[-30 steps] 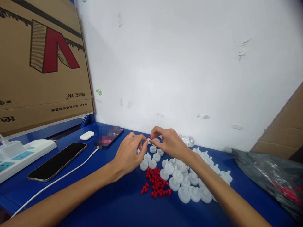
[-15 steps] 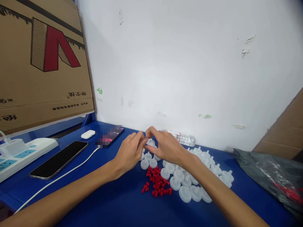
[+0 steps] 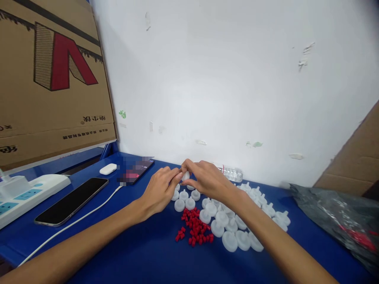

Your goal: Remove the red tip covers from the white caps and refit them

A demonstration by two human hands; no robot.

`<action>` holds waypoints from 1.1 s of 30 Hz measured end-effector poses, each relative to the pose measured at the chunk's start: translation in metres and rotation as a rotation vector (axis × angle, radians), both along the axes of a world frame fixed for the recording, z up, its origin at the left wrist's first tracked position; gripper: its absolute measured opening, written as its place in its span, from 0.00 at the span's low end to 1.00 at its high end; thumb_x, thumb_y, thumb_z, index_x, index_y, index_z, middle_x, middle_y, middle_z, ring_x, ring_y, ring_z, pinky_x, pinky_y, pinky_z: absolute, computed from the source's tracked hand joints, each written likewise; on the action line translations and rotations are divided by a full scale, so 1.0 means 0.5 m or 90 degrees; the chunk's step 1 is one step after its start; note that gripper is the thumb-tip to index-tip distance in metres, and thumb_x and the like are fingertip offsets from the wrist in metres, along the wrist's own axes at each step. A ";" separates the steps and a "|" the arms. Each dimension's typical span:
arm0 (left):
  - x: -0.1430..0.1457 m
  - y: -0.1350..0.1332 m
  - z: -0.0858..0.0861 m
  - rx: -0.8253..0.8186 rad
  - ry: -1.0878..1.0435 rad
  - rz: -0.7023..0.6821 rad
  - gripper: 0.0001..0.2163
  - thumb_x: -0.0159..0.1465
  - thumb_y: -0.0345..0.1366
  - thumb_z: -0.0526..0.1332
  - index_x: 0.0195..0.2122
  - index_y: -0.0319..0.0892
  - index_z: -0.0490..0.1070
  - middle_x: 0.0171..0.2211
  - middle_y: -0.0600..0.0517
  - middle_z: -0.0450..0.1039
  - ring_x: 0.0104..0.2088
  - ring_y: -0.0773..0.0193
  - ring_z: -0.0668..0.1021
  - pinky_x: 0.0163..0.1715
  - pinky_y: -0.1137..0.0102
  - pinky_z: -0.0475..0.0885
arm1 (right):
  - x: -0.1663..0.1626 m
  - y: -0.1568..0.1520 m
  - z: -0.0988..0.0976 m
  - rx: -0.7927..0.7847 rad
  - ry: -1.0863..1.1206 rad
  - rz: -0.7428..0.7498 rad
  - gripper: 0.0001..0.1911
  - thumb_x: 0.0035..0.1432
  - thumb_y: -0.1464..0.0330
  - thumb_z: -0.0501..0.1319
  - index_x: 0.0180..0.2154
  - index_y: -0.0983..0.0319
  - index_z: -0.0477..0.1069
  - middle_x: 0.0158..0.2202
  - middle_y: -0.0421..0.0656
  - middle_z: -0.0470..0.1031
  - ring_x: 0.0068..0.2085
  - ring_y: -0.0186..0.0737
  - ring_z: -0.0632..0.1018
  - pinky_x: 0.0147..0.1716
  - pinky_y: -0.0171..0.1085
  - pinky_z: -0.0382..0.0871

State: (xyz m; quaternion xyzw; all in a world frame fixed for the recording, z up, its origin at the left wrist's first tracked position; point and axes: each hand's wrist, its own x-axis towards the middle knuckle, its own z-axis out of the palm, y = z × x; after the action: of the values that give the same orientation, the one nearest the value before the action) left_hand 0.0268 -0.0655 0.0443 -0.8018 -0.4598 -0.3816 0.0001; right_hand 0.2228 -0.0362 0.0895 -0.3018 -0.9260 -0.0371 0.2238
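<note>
My right hand (image 3: 207, 179) has its thumb and fingers curled around a white round plastic piece (image 3: 185, 176), held above the table. My left hand (image 3: 161, 187) meets it from the other side, thumb and fingertips pressed together against the piece's edge. Whatever sits between the left fingertips is hidden. Below the hands lie several white round pieces with short stems (image 3: 190, 203). Toward me is a loose pile of small red plugs (image 3: 197, 227). More white stemmed pieces (image 3: 231, 240) spread to the right, partly behind my right forearm.
On the blue table (image 3: 142, 252) to the left are a black phone (image 3: 72, 200), a second phone (image 3: 142, 171) with a white cable, a white case (image 3: 108, 169) and a power strip (image 3: 38, 191). A plastic bottle (image 3: 232, 173) lies by the wall. A grey bag (image 3: 331, 217) is at right.
The white piece between my hands now shows more clearly as the fingertips have shifted slightly apart. The whole view has moved a little; the piles look the same.
</note>
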 end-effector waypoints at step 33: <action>0.045 -0.067 -0.014 -0.054 0.206 -0.257 0.09 0.65 0.27 0.60 0.43 0.43 0.77 0.42 0.48 0.71 0.45 0.55 0.69 0.45 0.61 0.68 | 0.049 0.063 -0.053 -0.086 -0.048 -0.118 0.31 0.77 0.55 0.38 0.42 0.58 0.77 0.41 0.47 0.80 0.48 0.47 0.78 0.50 0.43 0.65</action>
State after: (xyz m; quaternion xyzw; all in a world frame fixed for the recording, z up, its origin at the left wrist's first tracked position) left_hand 0.0491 -0.0989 0.0371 -0.9271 -0.3003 -0.2214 -0.0357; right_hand 0.2472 -0.0049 0.0628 -0.3985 -0.9024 -0.0067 0.1639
